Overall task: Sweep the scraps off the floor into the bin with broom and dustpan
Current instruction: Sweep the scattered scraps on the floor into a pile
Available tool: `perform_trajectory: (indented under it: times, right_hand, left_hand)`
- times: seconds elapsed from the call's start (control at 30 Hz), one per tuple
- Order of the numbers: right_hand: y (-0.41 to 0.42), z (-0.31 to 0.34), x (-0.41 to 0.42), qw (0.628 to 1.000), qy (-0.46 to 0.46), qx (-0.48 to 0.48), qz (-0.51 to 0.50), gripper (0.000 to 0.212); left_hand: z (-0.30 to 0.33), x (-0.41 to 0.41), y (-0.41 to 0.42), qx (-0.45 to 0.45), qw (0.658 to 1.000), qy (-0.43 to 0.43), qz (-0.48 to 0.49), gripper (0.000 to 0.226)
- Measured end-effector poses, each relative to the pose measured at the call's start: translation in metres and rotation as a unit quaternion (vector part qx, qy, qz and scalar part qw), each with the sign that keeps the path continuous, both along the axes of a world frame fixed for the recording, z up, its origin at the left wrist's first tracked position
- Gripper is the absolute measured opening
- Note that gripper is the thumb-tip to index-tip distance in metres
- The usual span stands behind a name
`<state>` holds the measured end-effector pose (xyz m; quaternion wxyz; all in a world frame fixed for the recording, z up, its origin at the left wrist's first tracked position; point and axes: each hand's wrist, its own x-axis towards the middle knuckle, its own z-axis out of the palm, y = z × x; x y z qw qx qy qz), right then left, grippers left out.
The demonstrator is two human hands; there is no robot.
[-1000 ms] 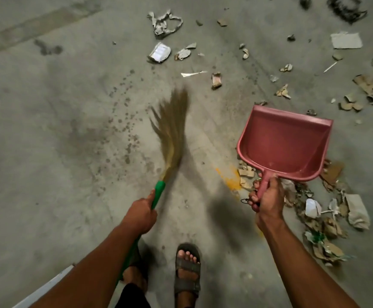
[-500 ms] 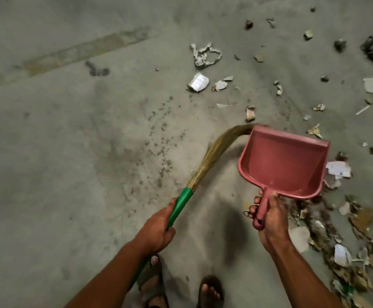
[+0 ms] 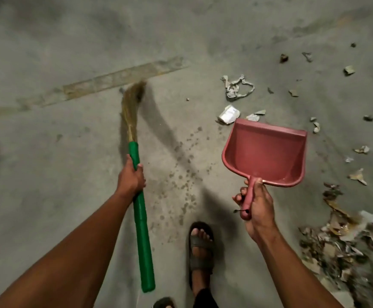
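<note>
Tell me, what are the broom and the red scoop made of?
The broom looks like a bundle of dried grass: thin tan strands, blurred here. Its green handle is probably plastic, smooth with a slight shine. The dustpan seems to be moulded plastic: one even dull-red piece with rounded edges.

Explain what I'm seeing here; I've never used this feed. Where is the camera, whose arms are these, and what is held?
There is no machine. One camera sits on a person's head, looking down at their own arms and a sandalled foot. The left hand grips the green handle of a grass broom. The right hand grips the handle of a red dustpan, which holds nothing visible. Paper and cardboard scraps lie scattered on the concrete floor, with a heap of scraps at lower right. No bin shows.
</note>
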<state>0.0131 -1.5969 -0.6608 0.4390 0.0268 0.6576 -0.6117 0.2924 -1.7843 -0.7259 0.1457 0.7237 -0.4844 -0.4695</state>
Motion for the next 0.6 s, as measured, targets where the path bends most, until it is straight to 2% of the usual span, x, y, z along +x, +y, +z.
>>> perform_trajectory:
  times: [0.1,0.2,0.3,0.4,0.6]
  right_hand:
    - [-0.020,-0.023,-0.025,1.000,-0.017,0.022,0.003,0.037]
    - [-0.032,-0.048,-0.062,0.999,-0.014,0.041,0.010,0.041]
    - [-0.035,-0.070,-0.106,0.998,-0.013,0.056,0.008,0.043]
    - [-0.033,-0.083,-0.143,0.998,-0.014,0.063,0.000,0.043]
    - [-0.022,-0.090,-0.191,0.996,0.002,0.077,-0.036,0.041]
  left_hand:
    - [-0.035,-0.016,-0.055,0.036,0.990,-0.130,-0.052,0.070]
    - [-0.063,-0.050,-0.091,0.065,0.970,-0.201,-0.122,0.063]
    - [-0.092,-0.103,-0.118,0.064,0.960,-0.212,-0.171,0.062]
    - [-0.113,-0.149,-0.144,0.048,0.944,-0.234,-0.229,0.070]
    - [-0.121,-0.199,-0.193,0.005,0.860,-0.295,-0.415,0.073]
